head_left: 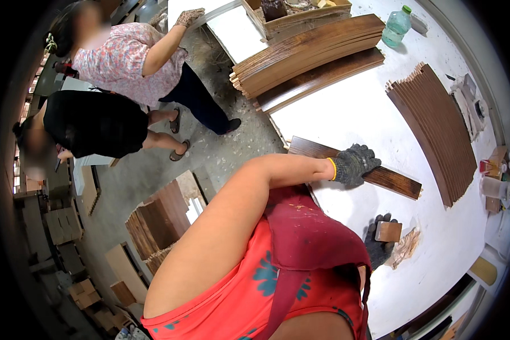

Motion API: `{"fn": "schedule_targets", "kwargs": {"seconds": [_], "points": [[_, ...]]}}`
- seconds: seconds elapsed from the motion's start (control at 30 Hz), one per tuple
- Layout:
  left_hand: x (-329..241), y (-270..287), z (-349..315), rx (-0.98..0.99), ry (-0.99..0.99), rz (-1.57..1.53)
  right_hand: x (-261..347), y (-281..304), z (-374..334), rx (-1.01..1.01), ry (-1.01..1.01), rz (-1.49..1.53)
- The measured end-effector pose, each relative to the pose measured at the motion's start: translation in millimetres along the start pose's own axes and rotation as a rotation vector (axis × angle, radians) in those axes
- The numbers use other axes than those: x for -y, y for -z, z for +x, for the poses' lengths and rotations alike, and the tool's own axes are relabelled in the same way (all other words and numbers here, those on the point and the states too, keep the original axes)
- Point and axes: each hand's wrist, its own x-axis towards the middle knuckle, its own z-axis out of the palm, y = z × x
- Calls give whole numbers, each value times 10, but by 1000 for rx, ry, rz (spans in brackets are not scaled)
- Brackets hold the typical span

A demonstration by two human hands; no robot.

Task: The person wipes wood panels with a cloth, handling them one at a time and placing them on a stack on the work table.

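Observation:
A dark-stained wooden slat (399, 182) with small pegs at its ends lies across the white table's near edge. My left hand (355, 165), in a dark grey knit glove with a yellow cuff, is closed over the middle of the slat. Beyond my apron, my right hand (379, 249), in the same kind of glove, holds a small brown rectangular block (389, 231) with a paler edge. The fingers show partly behind the block. Beside that hand is a crumpled brownish cloth or paper (406, 248) on the tabletop.
Stacked dark slats (311, 56) and a fanned row of slats (433, 133) lie on the white table (345, 119). A green-capped bottle (396, 27) and an open box (300, 20) stand at the far side. Two people (136, 62) are at the left, near more wooden boards (158, 218).

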Motion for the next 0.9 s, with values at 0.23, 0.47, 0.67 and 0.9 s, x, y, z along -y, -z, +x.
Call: {"fn": "schedule_targets", "kwargs": {"seconds": [0.23,0.47,0.67,0.9], "points": [[176,512,-562,-267,158,-67,-93,250,-35,-78,-87,-16],[1032,1189,-384,-545,301,227,-144,323,56,13,3,148],[1214,1270,-63,-452,328,341,-136,249,71,23,-3,159],[1507,1156,40,-650,227,492,-121,243,101,62,-18,171]]}}
